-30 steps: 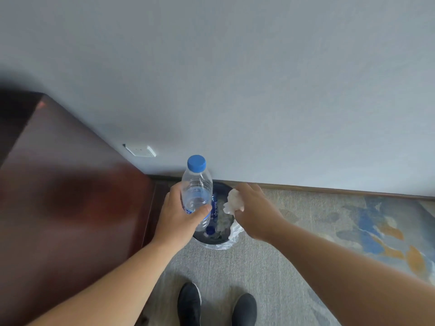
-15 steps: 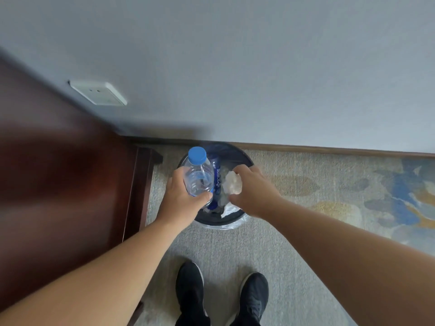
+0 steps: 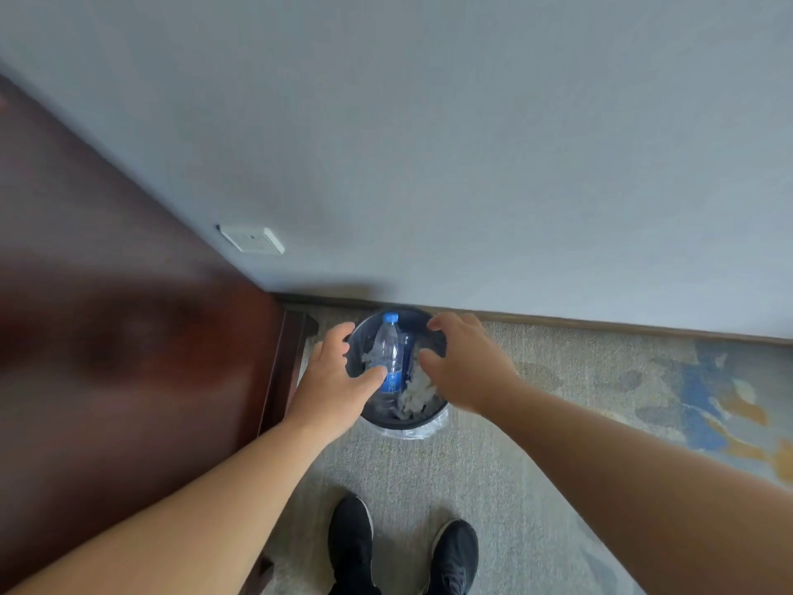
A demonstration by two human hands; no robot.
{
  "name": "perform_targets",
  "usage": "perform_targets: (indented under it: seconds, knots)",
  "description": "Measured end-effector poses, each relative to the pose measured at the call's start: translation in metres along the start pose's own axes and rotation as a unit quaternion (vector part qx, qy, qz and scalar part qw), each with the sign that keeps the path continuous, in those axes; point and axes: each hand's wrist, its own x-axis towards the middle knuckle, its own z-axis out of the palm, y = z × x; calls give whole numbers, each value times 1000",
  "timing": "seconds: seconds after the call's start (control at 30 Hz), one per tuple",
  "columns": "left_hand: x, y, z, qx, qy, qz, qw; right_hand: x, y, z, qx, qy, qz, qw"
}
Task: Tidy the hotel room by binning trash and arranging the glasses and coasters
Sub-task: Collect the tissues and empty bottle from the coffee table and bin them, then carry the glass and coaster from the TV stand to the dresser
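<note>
A round dark bin [image 3: 401, 423] with a clear liner stands on the carpet against the wall. Inside it lies a clear plastic bottle [image 3: 388, 354] with a blue cap and blue label, beside crumpled white tissue [image 3: 416, 390]. My left hand [image 3: 332, 386] hovers over the bin's left rim with fingers spread and nothing in it. My right hand [image 3: 465, 367] hovers over the right rim, also spread and holding nothing. No glasses or coasters are in view.
A dark wooden table [image 3: 128, 358] fills the left side, its leg close to the bin. A white wall socket [image 3: 253, 239] sits low on the grey wall. My black shoes [image 3: 403, 551] stand on the grey patterned carpet [image 3: 558, 423] just before the bin.
Both hands have let go: the bottle left my left hand and the tissue left my right hand, and both now lie in the bin. The hands stay spread above the rim.
</note>
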Motion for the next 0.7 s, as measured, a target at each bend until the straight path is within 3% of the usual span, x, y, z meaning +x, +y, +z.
perform_targets:
  seconds: [0.47,0.7]
  knots:
    - [-165,166,-121,-12,93,117,989,-160,-127,-173,-6,94,-124,988]
    - [-255,198,-166,-20,134,158,978,-248,-171,-201,7,140,-174,975]
